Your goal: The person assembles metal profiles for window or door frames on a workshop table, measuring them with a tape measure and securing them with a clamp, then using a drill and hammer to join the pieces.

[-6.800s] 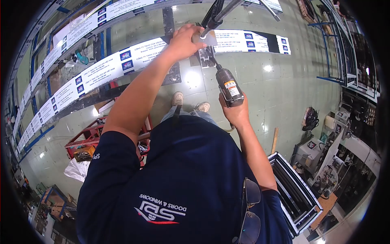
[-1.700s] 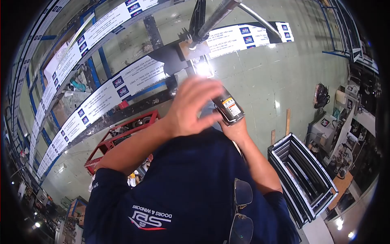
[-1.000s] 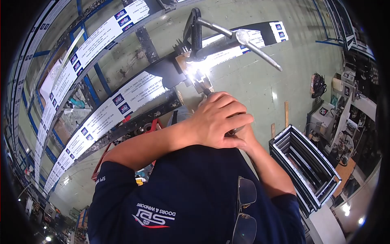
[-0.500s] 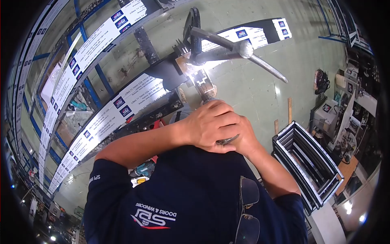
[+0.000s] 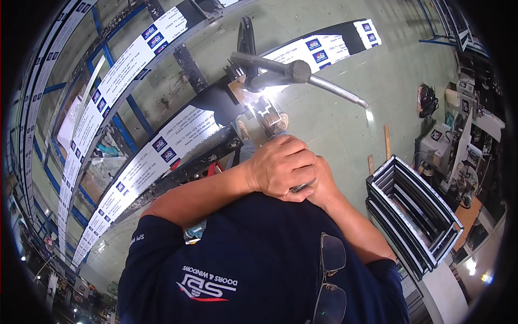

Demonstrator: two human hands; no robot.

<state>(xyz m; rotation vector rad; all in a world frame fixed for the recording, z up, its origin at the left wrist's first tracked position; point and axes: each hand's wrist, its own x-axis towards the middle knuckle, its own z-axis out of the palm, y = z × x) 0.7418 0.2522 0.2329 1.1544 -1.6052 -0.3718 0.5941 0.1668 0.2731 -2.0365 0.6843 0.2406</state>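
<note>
My left hand (image 5: 283,166) is wrapped over the rear of a tool (image 5: 274,125) close to my chest. My right hand (image 5: 324,183) is closed around the same end, partly covered by the left. A bit of metal shows below the left fingers. The tool's front, with bright light around it, meets a stepped metal part (image 5: 265,108) on a dark profile (image 5: 213,102). Above stands a metal clamp (image 5: 246,43) with a long bar handle (image 5: 297,71). White printed film (image 5: 156,148) covers much of the profile.
More film-covered profiles (image 5: 116,75) lie on blue racks (image 5: 139,116) at the left. Stacked black frames (image 5: 415,216) stand at the right, with machines (image 5: 434,140) beyond. Sunglasses (image 5: 333,254) hang on the dark shirt (image 5: 259,259). A teal tool (image 5: 195,231) shows beside the shirt.
The view has shifted slightly, and the clamp and bar handle appear a little further left. Both hands keep their hold on the tool.
</note>
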